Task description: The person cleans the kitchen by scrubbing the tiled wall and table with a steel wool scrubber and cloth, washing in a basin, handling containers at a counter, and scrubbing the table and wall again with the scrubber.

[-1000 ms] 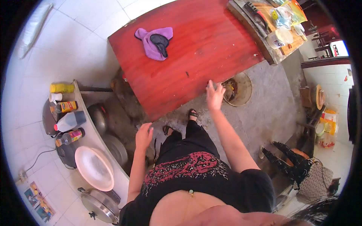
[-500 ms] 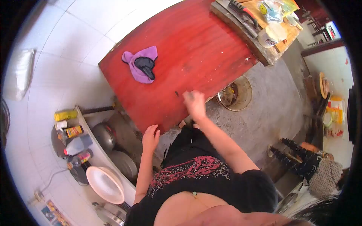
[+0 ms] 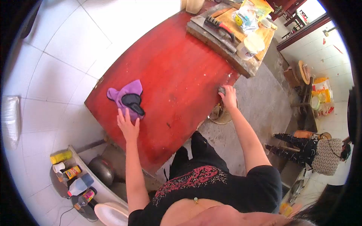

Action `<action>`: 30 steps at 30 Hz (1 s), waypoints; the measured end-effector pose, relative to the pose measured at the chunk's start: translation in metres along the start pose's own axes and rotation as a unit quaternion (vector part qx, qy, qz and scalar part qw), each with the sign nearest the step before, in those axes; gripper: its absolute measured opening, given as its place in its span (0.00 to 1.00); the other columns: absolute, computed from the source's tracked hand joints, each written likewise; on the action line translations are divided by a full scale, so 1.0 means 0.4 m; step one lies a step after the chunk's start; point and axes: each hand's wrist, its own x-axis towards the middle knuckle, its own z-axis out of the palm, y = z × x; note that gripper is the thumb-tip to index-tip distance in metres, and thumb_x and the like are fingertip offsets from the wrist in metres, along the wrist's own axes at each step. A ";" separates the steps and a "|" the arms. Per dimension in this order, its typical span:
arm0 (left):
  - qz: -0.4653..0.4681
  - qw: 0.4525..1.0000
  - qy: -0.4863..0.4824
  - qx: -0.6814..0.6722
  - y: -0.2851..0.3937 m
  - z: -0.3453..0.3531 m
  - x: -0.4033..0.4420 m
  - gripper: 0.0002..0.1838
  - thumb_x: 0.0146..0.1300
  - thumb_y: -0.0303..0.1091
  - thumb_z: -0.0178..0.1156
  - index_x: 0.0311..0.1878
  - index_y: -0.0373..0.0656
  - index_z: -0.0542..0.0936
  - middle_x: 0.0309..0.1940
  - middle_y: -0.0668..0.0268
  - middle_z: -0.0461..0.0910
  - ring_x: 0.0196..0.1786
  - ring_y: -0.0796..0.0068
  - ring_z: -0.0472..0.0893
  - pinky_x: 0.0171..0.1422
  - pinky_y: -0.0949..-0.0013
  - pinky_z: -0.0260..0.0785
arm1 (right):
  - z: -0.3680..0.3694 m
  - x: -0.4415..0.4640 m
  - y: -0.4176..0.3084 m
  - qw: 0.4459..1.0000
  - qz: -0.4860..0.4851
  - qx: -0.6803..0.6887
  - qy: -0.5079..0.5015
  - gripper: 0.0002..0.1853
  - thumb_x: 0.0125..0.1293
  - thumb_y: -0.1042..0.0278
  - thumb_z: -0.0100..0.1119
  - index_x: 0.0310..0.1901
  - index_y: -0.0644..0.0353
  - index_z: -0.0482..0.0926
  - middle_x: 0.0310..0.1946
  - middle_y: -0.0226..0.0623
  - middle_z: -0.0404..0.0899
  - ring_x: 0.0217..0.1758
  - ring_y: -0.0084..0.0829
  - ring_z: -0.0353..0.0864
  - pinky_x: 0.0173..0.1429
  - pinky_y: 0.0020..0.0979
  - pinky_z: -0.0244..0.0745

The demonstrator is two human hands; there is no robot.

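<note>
My left hand (image 3: pixel 128 126) is open, its fingers spread over the near edge of a crumpled purple cloth (image 3: pixel 132 88) with a black trimmed part (image 3: pixel 132 101). Both lie on the left side of a red wooden table (image 3: pixel 169 75). My right hand (image 3: pixel 229 98) is at the table's right edge, its fingers closed on a small grey lump (image 3: pixel 221 90) that looks like a scouring pad. Partly hidden below that hand stands a bucket (image 3: pixel 226 119) with scraps inside. A dark speck (image 3: pixel 169 125) lies on the tabletop between my hands.
A thick board (image 3: pixel 203 35) at the table's far right bears a red-and-black handled tool (image 3: pixel 222 30), a white tub (image 3: pixel 250 47) and plastic bags (image 3: pixel 247 17). Bottles (image 3: pixel 81 184) line a low ledge at left, near a white basin (image 3: pixel 111 214). A person (image 3: pixel 313 152) is at right.
My left hand has moved from the table's near edge forward to the purple cloth. The right hand has gone right to the table edge, above the bucket. The view has shifted too.
</note>
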 end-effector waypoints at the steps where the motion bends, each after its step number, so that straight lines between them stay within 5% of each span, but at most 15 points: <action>1: -0.023 1.000 -0.001 0.009 -0.010 0.014 0.043 0.40 0.48 0.40 0.67 0.66 0.48 0.62 0.69 0.52 0.51 0.65 0.39 0.57 0.69 0.47 0.52 | 0.007 0.019 0.039 0.999 0.028 -0.010 0.027 0.22 0.49 0.69 0.67 0.47 0.57 0.73 0.44 0.42 0.72 0.49 0.48 0.68 0.55 0.42 0.65; 6: -0.072 0.996 0.025 -0.040 -0.065 0.131 0.118 0.37 0.47 0.41 0.68 0.61 0.43 0.66 0.62 0.51 0.62 0.60 0.43 0.64 0.64 0.49 0.57 | 0.066 0.221 0.085 0.978 0.140 -0.085 0.130 0.19 0.51 0.66 0.66 0.45 0.58 0.74 0.44 0.41 0.73 0.49 0.45 0.69 0.54 0.42 0.65; 7: -0.083 0.995 0.048 -0.025 -0.034 0.123 0.122 0.30 0.47 0.38 0.67 0.53 0.41 0.69 0.53 0.52 0.68 0.56 0.48 0.68 0.60 0.51 0.61 | 0.079 0.263 0.027 0.973 0.154 -0.131 0.111 0.18 0.51 0.64 0.65 0.45 0.58 0.76 0.42 0.41 0.75 0.48 0.44 0.70 0.53 0.42 0.65; 11: -0.148 0.986 0.034 -0.063 0.017 0.107 0.079 0.23 0.44 0.32 0.65 0.45 0.39 0.70 0.43 0.52 0.69 0.50 0.48 0.69 0.55 0.55 0.63 | 0.130 0.261 -0.166 0.989 -0.148 0.006 0.003 0.17 0.52 0.65 0.63 0.44 0.58 0.75 0.41 0.41 0.75 0.47 0.42 0.72 0.54 0.41 0.66; 14: -0.208 0.976 0.058 -0.025 0.030 0.066 -0.016 0.23 0.44 0.31 0.63 0.45 0.38 0.70 0.43 0.52 0.69 0.50 0.48 0.69 0.55 0.53 0.63 | 0.085 0.274 -0.071 0.993 -0.115 0.030 0.009 0.18 0.54 0.65 0.64 0.47 0.57 0.76 0.45 0.41 0.72 0.48 0.45 0.70 0.52 0.41 0.68; 16: -0.245 0.966 0.080 -0.007 0.046 0.066 -0.063 0.22 0.44 0.31 0.62 0.44 0.37 0.69 0.43 0.52 0.69 0.51 0.48 0.69 0.56 0.52 0.62 | 0.110 0.358 -0.024 0.997 0.019 -0.036 0.064 0.17 0.54 0.65 0.63 0.46 0.58 0.76 0.44 0.41 0.73 0.48 0.46 0.70 0.51 0.42 0.69; 20: -0.245 0.953 0.175 0.040 0.034 0.139 -0.060 0.22 0.44 0.31 0.61 0.43 0.35 0.69 0.43 0.50 0.69 0.52 0.47 0.67 0.57 0.51 0.60 | 0.286 0.585 -0.188 0.990 -0.086 0.016 0.108 0.15 0.55 0.63 0.62 0.44 0.56 0.77 0.42 0.41 0.73 0.46 0.43 0.70 0.50 0.41 0.69; 23: -0.258 0.948 0.181 0.039 0.040 0.153 -0.068 0.23 0.43 0.31 0.60 0.44 0.34 0.68 0.45 0.48 0.68 0.51 0.46 0.67 0.58 0.51 0.60 | 0.338 0.604 -0.367 0.976 -0.204 0.080 0.011 0.09 0.55 0.64 0.60 0.37 0.54 0.75 0.40 0.40 0.73 0.45 0.44 0.70 0.50 0.42 0.69; 26: -0.247 0.948 0.198 0.033 0.042 0.153 -0.069 0.23 0.43 0.31 0.60 0.45 0.34 0.68 0.44 0.48 0.69 0.51 0.45 0.67 0.58 0.51 0.59 | 0.324 0.623 -0.340 0.922 -0.345 0.169 -0.057 0.11 0.56 0.63 0.61 0.40 0.54 0.74 0.42 0.39 0.72 0.48 0.44 0.70 0.50 0.41 0.71; 28: -0.247 0.945 0.210 0.035 0.039 0.158 -0.067 0.24 0.42 0.32 0.60 0.45 0.35 0.68 0.45 0.48 0.69 0.51 0.45 0.67 0.58 0.51 0.60 | 0.353 0.764 -0.291 0.947 -0.313 0.048 -0.047 0.13 0.58 0.62 0.60 0.43 0.54 0.74 0.43 0.38 0.71 0.48 0.43 0.70 0.49 0.42 0.71; 30: -0.266 0.945 0.189 0.030 0.048 0.149 -0.068 0.25 0.41 0.31 0.60 0.46 0.35 0.68 0.46 0.48 0.69 0.52 0.45 0.67 0.58 0.51 0.60 | 0.436 0.911 -0.285 0.986 -0.166 -0.019 0.001 0.14 0.57 0.65 0.61 0.45 0.56 0.75 0.41 0.40 0.73 0.49 0.44 0.71 0.52 0.41 0.71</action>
